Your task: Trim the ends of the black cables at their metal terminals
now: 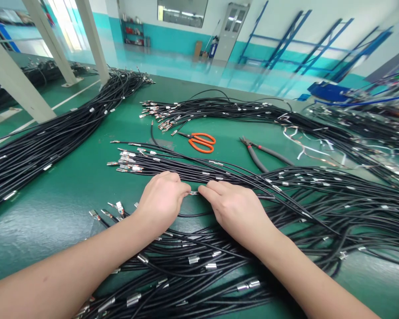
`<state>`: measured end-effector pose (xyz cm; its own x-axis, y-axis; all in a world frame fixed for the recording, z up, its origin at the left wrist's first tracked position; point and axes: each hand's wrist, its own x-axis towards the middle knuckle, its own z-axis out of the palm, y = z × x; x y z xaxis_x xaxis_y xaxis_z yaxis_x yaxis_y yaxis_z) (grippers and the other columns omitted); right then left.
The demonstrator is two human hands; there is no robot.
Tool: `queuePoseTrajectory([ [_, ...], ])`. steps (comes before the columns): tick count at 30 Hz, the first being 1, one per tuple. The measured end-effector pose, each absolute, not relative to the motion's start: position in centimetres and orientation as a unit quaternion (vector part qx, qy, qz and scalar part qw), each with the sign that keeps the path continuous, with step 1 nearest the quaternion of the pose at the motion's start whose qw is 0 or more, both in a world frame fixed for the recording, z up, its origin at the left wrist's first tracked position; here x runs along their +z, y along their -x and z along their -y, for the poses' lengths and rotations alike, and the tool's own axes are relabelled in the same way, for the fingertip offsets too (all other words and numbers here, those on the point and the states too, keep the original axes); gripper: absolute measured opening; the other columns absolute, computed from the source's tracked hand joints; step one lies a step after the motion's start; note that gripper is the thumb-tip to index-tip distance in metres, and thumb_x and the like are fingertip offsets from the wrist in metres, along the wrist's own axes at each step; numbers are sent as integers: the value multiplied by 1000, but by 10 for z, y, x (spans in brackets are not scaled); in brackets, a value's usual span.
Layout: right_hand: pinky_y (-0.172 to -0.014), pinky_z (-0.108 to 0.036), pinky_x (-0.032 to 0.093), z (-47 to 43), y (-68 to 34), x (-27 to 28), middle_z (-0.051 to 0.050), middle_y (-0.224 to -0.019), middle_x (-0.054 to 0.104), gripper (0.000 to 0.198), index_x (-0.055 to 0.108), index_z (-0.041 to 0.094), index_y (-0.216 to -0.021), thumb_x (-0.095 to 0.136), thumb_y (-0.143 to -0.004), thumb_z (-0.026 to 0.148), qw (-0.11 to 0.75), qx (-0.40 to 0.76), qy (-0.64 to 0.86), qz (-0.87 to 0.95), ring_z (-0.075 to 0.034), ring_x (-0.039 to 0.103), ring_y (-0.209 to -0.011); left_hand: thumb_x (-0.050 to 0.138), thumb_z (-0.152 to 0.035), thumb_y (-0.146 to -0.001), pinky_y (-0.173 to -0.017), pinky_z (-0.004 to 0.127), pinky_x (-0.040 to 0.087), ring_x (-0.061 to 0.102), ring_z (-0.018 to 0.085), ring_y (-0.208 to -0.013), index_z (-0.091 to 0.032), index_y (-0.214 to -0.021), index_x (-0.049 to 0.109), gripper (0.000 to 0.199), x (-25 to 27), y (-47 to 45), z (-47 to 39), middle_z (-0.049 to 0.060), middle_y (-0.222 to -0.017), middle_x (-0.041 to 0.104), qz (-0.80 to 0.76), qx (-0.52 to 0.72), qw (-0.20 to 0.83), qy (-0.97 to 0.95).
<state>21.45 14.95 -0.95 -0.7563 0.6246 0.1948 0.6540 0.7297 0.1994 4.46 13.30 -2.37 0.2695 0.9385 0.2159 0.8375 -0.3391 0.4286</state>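
From where I stand it's bright in here. Far beyond the orange-handled scissors (201, 141), off to their left, an opening (64, 20) is burnt out white, and straight behind them the glossy floor (166, 64) mirrors the turquoise wall. Nearer than the scissors, well left, milky glare washes the green table (16, 246); nearer and rightward, shadow blackens the cables (199, 246). The scissors look fairly crisp; behind and right of them, the blue racks (290, 40) lean, stretched and soft.
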Motion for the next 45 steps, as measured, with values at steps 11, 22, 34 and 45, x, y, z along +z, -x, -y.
queuePoseTrajectory([
  [11, -54, -26, 26, -157, -212, -2, 0, -69, 57, 19, 60, 17, -83, 46, -78, 5, 25, -111, 322, 940, -13, 47, -60, 48, -17, -82, -70, 32, 41, 53, 18, -74, -20, -76, 69, 22, -22, -45, -133, 3, -72, 61, -575, 201, 110, -786],
  [22, -53, -25, 24, -160, -209, 0, -1, -69, 58, 21, 59, 17, -80, 42, -79, 5, 21, -90, 317, 944, -13, 48, -59, 49, -16, -82, -70, 32, 42, 54, 19, -75, -20, -76, 69, 21, -21, -45, -133, 3, -72, 61, -575, 197, 109, -787],
  [34, -52, -25, 25, -160, -210, 0, 0, -70, 59, 20, 60, 18, -82, 44, -80, 7, 26, -79, 331, 940, -14, 51, -61, 51, -17, -80, -71, 32, 41, 54, 19, -77, -20, -76, 70, 19, -22, -45, -134, 3, -72, 62, -582, 195, 121, -780],
  [45, -61, -23, 39, -154, -226, 8, -4, -82, 62, 20, 58, 17, -92, 39, -86, 15, 191, -55, 408, 891, -15, 57, -75, 55, -13, -77, -72, 29, 43, 56, 17, -74, -19, -75, 70, 16, -28, -42, -134, 3, -74, 64, -566, 309, 195, -739],
])
